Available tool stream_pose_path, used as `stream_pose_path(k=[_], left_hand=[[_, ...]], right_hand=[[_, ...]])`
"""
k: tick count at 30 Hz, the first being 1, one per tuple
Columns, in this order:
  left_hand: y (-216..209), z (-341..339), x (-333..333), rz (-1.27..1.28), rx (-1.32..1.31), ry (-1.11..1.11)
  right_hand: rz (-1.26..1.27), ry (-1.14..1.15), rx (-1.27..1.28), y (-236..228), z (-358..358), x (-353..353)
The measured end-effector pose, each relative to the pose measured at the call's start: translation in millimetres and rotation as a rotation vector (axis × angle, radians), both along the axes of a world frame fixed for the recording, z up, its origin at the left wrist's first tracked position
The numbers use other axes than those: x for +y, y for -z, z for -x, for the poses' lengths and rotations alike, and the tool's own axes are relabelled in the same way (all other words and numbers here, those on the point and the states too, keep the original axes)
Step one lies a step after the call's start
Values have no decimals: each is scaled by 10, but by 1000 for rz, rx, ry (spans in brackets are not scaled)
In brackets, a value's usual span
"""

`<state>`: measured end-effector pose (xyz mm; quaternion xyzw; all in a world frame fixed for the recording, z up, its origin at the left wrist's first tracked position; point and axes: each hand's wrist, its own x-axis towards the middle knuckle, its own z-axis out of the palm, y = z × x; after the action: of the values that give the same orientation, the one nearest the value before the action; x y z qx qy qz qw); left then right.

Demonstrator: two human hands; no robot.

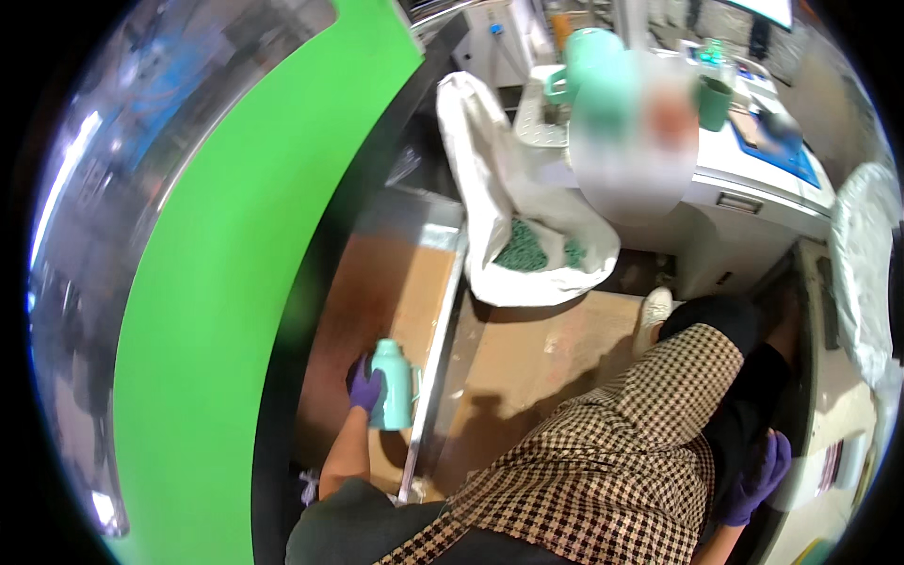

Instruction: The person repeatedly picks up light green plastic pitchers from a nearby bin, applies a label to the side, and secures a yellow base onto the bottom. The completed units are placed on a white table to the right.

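Observation:
A mint-green jug point(392, 391), shaped like a thermos with a narrow neck and a side handle, is at the lower left, over the brown floor of a metal-edged bay. My left hand point(363, 384), in a purple glove, grips its left side; some of the fingers are hidden. Down at the lower right, my right hand point(759, 480) wears a matching purple glove. Its fingers are stretched out and hold nothing, close to my dark trouser leg and the pale cabinet edge.
A large green machine panel point(221, 254) curves along the left. Ahead stands an open white sack point(485, 169) with green granules point(524, 247) inside. Beyond it, a white table point(753, 174) carries another mint-green jug point(591, 56) and a blue tray point(786, 162). A metal rail point(435, 358) borders the bay.

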<state>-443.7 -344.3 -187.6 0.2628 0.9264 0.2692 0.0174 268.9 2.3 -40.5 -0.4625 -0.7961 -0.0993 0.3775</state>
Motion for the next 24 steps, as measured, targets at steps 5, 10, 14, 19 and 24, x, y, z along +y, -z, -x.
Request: stream_pose_path(k=[5,10,14,19,24], left_hand=[[173,733,401,545,-341,9],[353,1600,442,906,-320,264],[150,1496,531,501,-260,287],[-748,641,1609,77,130,-16],[-523,193,1391,-66,245,-161]], right_hand=[[8,-116,-253,-410,206,60],[76,-94,-118,-241,180,34],[88,-106,-107,-212,167,-65],[144,-189,-137,-454,205,-11],[108,-315,-58,-426,472,102]])
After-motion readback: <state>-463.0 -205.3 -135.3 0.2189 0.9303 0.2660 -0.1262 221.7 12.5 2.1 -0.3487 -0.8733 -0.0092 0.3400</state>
